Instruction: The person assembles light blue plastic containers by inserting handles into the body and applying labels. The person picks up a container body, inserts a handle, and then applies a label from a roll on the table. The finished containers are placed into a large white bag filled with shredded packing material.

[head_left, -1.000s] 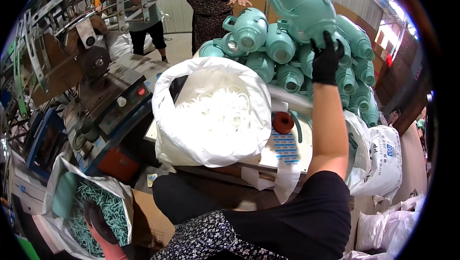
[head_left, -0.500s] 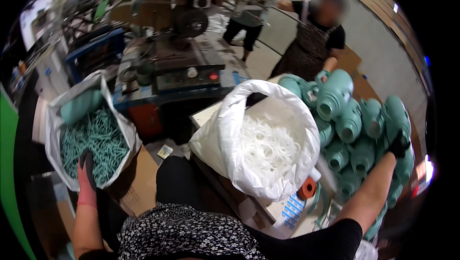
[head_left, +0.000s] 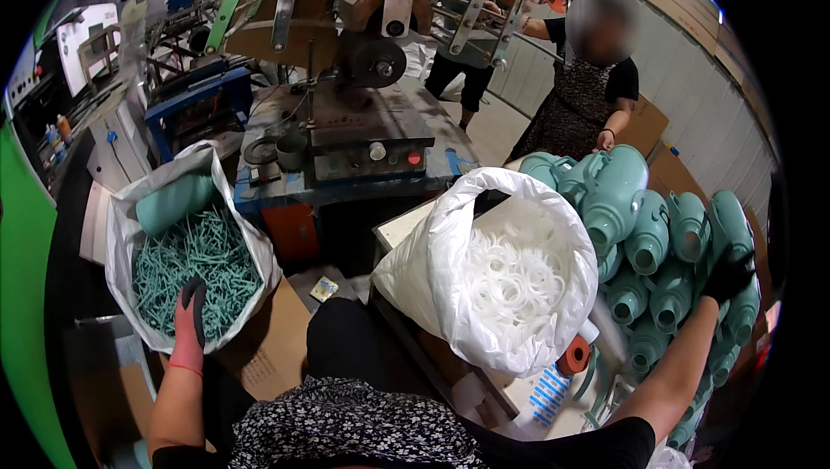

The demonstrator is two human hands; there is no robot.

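My left hand (head_left: 189, 313), in a pink and black glove, reaches into a white sack (head_left: 118, 274) on the left. Its fingers are stretched out among thin green plastic strips (head_left: 220, 253); I see nothing held in them. A green cylinder (head_left: 177, 204) lies on top of the strips at the sack's back. Over on the far right, my black-gloved right hand (head_left: 729, 275) grips a green plastic flask shell (head_left: 731, 225) at the edge of a stack of similar shells (head_left: 651, 244). Its fingertips are partly lost in the dark. Between my hands stands a white sack (head_left: 424, 283) of white plastic rings (head_left: 519, 274).
Behind the sacks is a machine (head_left: 372, 136) with a wheel and buttons. A co-worker (head_left: 592, 89) stands beyond the flask shells, with another person partly hidden farther back. An orange tape roll (head_left: 574, 355) and a blue-marked sheet (head_left: 548, 395) lie by the middle sack. Cardboard (head_left: 278, 331) leans near my leg.
The view has shifted, so everything sits further right and lower, and sharper. My left hand stays in the strips; my right hand stays at the same flask shell.
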